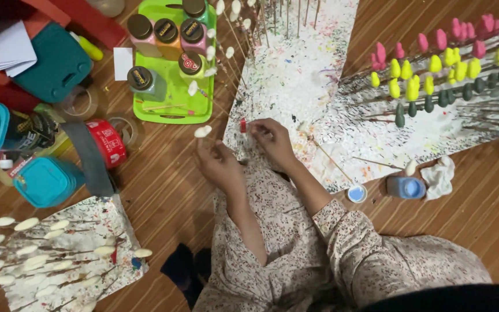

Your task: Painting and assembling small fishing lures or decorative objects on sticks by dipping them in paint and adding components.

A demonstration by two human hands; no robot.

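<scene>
One white bud stick [203,132], left hand [222,164] pinching

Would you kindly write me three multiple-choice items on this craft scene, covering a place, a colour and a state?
1. Where do the paint bottles stand?
A. in the green tray
B. on the spattered paper
C. in the lap

2. What colour is the cap lying on the floor?
A. red
B. blue
C. yellow

3. What tops the stick in the left hand?
A. a pink bud
B. nothing
C. a white bud

Answers: 1 A, the bottles stand inside the tray's rim; 2 B, it shows blue beside the blue bottle; 3 C, the bud above the fingers is unpainted white.
</scene>
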